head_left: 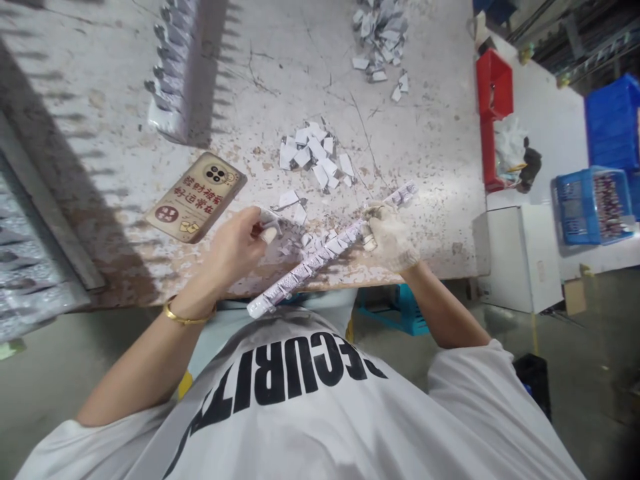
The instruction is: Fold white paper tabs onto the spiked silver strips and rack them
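Observation:
My right hand [389, 239], in a pale glove, is closed around a long narrow strip [310, 265] with a speckled wrap and small tabs along its side. The strip slants from the table toward my shirt, its near end past the table edge. My left hand [239, 241] is pinched shut on a small white-grey flat piece [270, 220], with a white cover on one fingertip. Small white scraps [320, 239] lie between my hands by the strip. Just beyond is a pile of white flat pieces [315, 152].
A phone in a printed case [197, 197] lies left of my left hand. Farther off are a wrapped row of strips [175, 67] and another heap of pieces [383, 33]. Red bins [495, 87], a white box [525, 257] and a blue basket [580, 207] stand right.

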{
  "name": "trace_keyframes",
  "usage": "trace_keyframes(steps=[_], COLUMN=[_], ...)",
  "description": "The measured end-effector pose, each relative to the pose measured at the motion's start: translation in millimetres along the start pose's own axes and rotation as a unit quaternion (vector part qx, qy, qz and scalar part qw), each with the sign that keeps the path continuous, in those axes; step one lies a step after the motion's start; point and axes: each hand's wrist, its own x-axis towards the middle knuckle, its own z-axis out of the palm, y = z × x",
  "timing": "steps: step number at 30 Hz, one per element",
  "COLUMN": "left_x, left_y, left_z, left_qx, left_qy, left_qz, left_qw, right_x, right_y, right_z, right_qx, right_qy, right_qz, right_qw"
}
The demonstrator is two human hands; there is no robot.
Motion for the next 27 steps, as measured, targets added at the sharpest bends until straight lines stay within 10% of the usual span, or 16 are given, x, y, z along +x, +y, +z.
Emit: trace_keyframes(steps=[7,27], left_x=[-38.3,-32.6], left_y=[21.1,13.7], left_z=[31.6,45.7], left_qx=[-0.05,0.04], left_qy=[-0.083,-0.125], left_qz=[0.14,0.169], left_qw=[0.985,0.977], right_x=[-10.5,30.3], right_y=[2.6,4.9], right_z=[11.1,-36.2], right_qx=[0.02,-0.052], right_qy=[-0.001,-0.21], right_qz=[0.043,-0.044], right_qw=[0.999,0.975])
